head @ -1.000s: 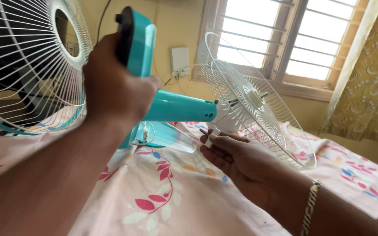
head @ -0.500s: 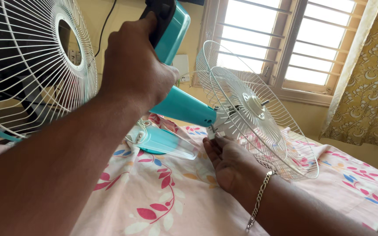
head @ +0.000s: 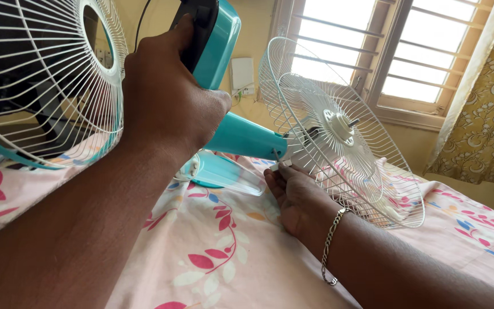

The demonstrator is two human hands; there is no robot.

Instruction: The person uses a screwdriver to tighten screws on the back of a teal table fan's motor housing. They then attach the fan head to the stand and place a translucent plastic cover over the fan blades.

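Across the lower frame, floral bedsheet (head: pixel 224 257). Upper left, loose white wire grille (head: pixel 41 74). Centre right, rear grille (head: pixel 338 131) fixed on the teal fan stem (head: pixel 241 137). Upper centre, left hand (head: pixel 172 97) clenched around the teal fan base (head: pixel 212 34). Below the stem, right hand (head: pixel 295 197) pinching a small white part (head: pixel 279 166).

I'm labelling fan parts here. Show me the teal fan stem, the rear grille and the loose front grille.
Fan stem (head: pixel 246 138), head view, middle of the teal tube.
Rear grille (head: pixel 338 123), head view, its white centre hub.
Front grille (head: pixel 41 74), head view, wire spokes left of its centre ring.
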